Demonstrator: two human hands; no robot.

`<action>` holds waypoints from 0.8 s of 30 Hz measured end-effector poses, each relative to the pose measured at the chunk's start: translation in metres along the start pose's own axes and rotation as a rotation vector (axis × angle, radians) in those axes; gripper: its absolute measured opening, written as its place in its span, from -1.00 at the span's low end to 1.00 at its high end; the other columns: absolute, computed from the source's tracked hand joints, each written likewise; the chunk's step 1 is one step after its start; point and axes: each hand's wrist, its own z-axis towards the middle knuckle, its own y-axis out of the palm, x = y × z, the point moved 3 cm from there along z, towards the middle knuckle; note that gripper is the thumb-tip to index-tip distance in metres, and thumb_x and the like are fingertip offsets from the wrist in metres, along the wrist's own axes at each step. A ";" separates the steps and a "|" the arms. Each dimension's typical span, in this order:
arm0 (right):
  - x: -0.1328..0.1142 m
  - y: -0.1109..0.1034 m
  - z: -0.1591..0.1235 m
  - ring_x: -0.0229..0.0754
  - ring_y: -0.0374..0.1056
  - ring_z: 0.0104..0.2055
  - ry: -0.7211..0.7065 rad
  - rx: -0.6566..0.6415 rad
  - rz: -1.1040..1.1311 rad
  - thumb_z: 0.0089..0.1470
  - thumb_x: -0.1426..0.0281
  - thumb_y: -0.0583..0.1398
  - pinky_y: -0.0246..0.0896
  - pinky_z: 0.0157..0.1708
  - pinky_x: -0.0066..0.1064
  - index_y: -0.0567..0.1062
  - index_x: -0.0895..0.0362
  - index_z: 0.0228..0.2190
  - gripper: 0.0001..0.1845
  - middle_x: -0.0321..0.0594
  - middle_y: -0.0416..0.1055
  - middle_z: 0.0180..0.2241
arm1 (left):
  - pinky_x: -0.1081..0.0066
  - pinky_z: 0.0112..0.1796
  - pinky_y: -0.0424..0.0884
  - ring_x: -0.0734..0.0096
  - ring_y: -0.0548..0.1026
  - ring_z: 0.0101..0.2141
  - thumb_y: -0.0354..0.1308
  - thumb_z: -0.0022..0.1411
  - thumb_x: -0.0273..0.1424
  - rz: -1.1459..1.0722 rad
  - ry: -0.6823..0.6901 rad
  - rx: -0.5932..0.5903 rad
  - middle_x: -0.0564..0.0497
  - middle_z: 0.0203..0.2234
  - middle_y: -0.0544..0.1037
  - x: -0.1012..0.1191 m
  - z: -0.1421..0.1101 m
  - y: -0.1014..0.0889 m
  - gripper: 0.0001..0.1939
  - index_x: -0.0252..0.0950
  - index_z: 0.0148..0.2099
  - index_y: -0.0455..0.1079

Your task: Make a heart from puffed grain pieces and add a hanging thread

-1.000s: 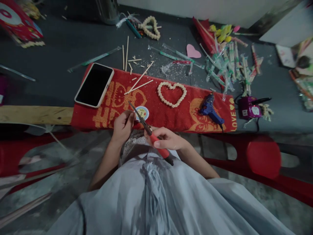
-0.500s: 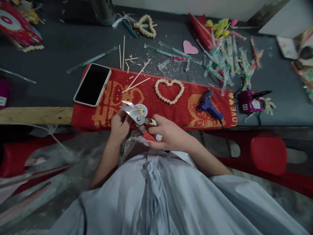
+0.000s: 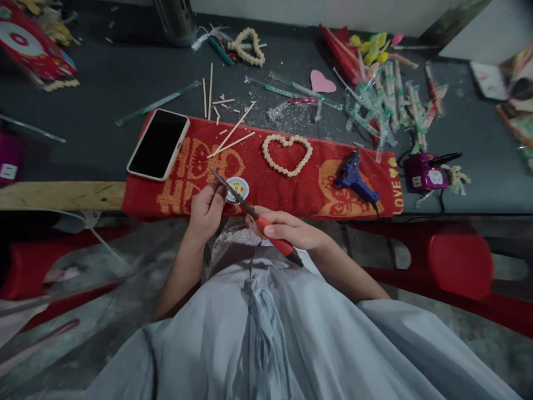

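My right hand is wrapped around the red handles of a pair of pruning shears. The shears are seen edge-on, their blades pointing up and left toward my other hand. My left hand has its fingers pinched together near the blade tip; what lies between them is hidden. Beside those fingertips, partly behind the blades, is a round disc with a yellow centre and pale blue rim. Whether the fingers hold the disc, I cannot tell. Beyond my hands, a heart outline of small beige pieces lies on the red towel.
On the towel lie a phone and a blue glue gun. Thin sticks, a pink paper heart and wrapped sticks lie beyond. A purple device stands at right. Red stools flank me.
My right hand has turned the pruning shears from broadside to edge-on, with the handles now angled down to the right. My left hand has barely moved.
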 end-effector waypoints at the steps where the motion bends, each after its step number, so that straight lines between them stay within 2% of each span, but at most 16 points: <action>1: 0.003 0.003 -0.001 -0.18 0.14 -0.27 0.002 0.016 0.131 0.24 -0.15 0.23 0.08 -0.17 -0.29 0.37 0.09 -0.48 -0.42 -0.28 0.25 -0.37 | 0.42 -0.57 0.15 0.49 0.20 -0.59 0.11 0.32 0.34 -0.030 0.000 -0.006 0.12 -0.60 0.27 0.000 -0.001 0.002 -0.32 -0.20 -0.40 0.30; 5: 0.018 0.018 -0.001 -0.20 0.09 -0.32 0.017 0.109 0.542 0.11 -0.15 0.28 0.07 -0.30 -0.34 0.31 0.07 -0.53 -0.42 -0.27 0.22 -0.38 | 0.38 -0.55 0.09 0.47 0.14 -0.58 0.07 0.35 0.34 -0.058 0.025 -0.008 0.12 -0.63 0.20 0.004 -0.004 0.007 -0.29 -0.19 -0.47 0.17; 7: 0.025 0.022 0.002 -0.21 0.10 -0.34 -0.009 0.048 0.623 0.04 -0.17 0.30 0.10 -0.35 -0.37 0.28 0.06 -0.56 -0.39 -0.26 0.20 -0.36 | 0.35 -0.53 0.09 0.44 0.15 -0.56 0.03 0.37 0.34 -0.014 0.047 0.006 0.11 -0.63 0.19 0.005 -0.004 0.008 -0.28 -0.18 -0.49 0.13; 10: 0.036 0.022 0.010 -0.22 0.06 -0.36 -0.026 -0.025 0.655 0.01 -0.19 0.32 0.12 -0.38 -0.38 0.23 0.06 -0.59 -0.35 -0.28 0.13 -0.38 | 0.33 -0.51 0.09 0.42 0.16 -0.55 -0.04 0.42 0.31 0.063 0.087 0.020 0.10 -0.63 0.18 0.004 -0.004 0.007 -0.29 -0.18 -0.48 0.11; 14: 0.041 0.019 0.017 -0.20 0.03 -0.37 -0.024 0.004 0.659 0.00 -0.23 0.30 0.09 -0.40 -0.38 0.19 0.05 -0.63 -0.30 -0.28 0.10 -0.41 | 0.32 -0.48 0.07 0.44 0.17 -0.56 -0.07 0.46 0.27 0.131 0.143 0.036 0.11 -0.64 0.20 0.000 -0.003 0.005 -0.30 -0.19 -0.49 0.12; 18: 0.033 0.021 0.015 -0.20 0.06 -0.37 -0.086 0.045 0.609 0.10 -0.18 0.28 0.07 -0.38 -0.38 0.23 0.06 -0.60 -0.35 -0.26 0.13 -0.39 | 0.32 -0.48 0.06 0.45 0.19 -0.57 -0.06 0.48 0.22 0.162 0.172 0.067 0.12 -0.65 0.21 -0.003 -0.003 0.004 -0.31 -0.20 -0.50 0.13; 24: 0.031 0.021 0.012 -0.25 0.06 -0.42 -0.051 0.086 0.568 0.15 -0.14 0.28 0.05 -0.38 -0.38 0.28 0.08 -0.56 -0.39 -0.30 0.13 -0.40 | 0.32 -0.48 0.08 0.45 0.20 -0.57 -0.07 0.52 0.16 0.176 0.195 0.102 0.11 -0.65 0.22 -0.005 -0.005 0.005 -0.33 -0.20 -0.51 0.14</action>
